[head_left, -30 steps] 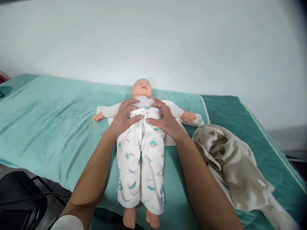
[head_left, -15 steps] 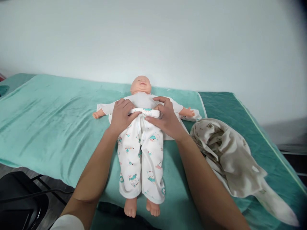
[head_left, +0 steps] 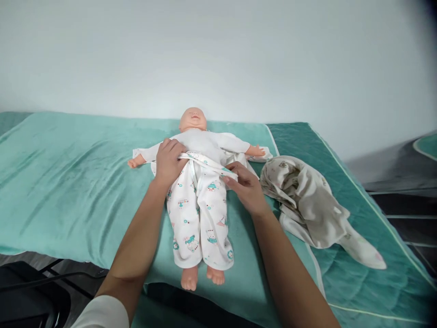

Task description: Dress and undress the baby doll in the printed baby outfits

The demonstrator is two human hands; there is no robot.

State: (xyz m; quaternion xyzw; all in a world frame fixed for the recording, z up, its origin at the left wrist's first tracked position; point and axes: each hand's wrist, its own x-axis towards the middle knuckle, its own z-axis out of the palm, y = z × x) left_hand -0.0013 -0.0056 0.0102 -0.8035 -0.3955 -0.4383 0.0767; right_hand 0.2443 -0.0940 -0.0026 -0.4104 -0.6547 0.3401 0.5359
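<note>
A baby doll (head_left: 193,119) lies on its back, arms spread, in a white top (head_left: 201,142) and white printed trousers (head_left: 213,196). My left hand (head_left: 170,157) is closed at the waistband on the doll's left-of-view side, its thumb hidden behind the cloth. On the other side, my right hand (head_left: 244,184) pinches the waistband between thumb and fingers and holds it stretched away from the hip. Both bare feet stick out of the trouser legs. Some loose printed cloth (head_left: 239,158) lies under the doll's side and arm.
A crumpled beige garment or cloth (head_left: 307,205) lies right of the doll. The bed has a light green cover (head_left: 85,182) and a darker quilted one (head_left: 372,273). A black chair (head_left: 30,296) stands at lower left; a pale wall (head_left: 218,54) rises behind.
My right hand has moved outward and down, pulling the waistband out to the right. My left hand stays near the waist. The camera view has shifted slightly.
</note>
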